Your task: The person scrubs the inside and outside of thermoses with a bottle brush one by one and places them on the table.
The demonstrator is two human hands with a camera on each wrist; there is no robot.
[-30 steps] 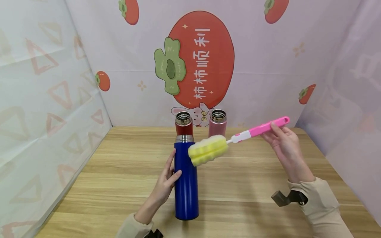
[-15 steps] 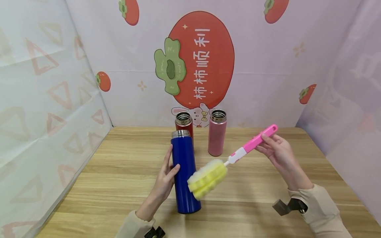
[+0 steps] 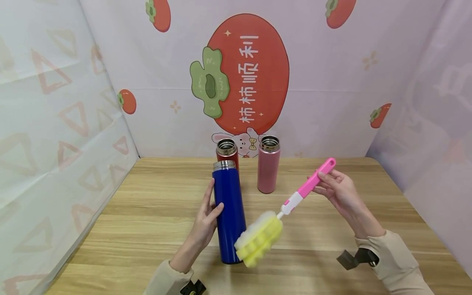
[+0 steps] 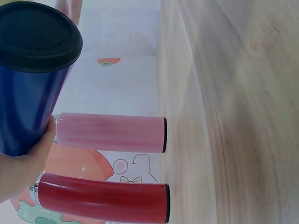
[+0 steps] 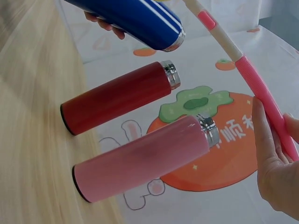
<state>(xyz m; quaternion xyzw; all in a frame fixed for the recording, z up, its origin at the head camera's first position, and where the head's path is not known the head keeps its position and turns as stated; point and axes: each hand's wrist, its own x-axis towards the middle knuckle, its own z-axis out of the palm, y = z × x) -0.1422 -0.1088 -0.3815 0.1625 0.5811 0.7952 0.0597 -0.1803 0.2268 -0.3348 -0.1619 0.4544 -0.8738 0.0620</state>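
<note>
Head view first: the left hand (image 3: 207, 223) is wrapped around the middle of a blue flask (image 3: 228, 213), thumb on its near side and fingers curled round its left flank. The flask is open at the top, shows a steel rim, and leans slightly to the left on the wooden table (image 3: 147, 213). The right hand (image 3: 339, 192) pinches the pink handle of a bottle brush (image 3: 295, 200) between thumb and fingertips. The brush slants down to the left, and its yellow sponge head (image 3: 259, 239) lies against the lower right side of the blue flask, just above the table. Behind, near the back wall, a red flask (image 3: 226, 152) and a pink flask (image 3: 268, 165) stand upright and uncapped, side by side but apart. The red one is partly hidden by the blue one.

Left wrist view: the blue flask (image 4: 32, 79) fills the upper left with its black base toward the camera, and the left hand (image 4: 23, 172) grips it from below. The pink flask (image 4: 110, 132) and red flask (image 4: 100, 197) stand on the table (image 4: 243, 116) beyond.

Right wrist view: the right hand (image 5: 275, 168) has its fingers curled about the ribbed pink handle of the brush (image 5: 252, 74), whose white shaft runs up out of frame. The blue flask (image 5: 135, 21) appears at the top with fingertips of the left hand (image 5: 103, 23) on it. The red flask (image 5: 117, 98) and pink flask (image 5: 145, 158) stand on the table (image 5: 32, 140).
</note>
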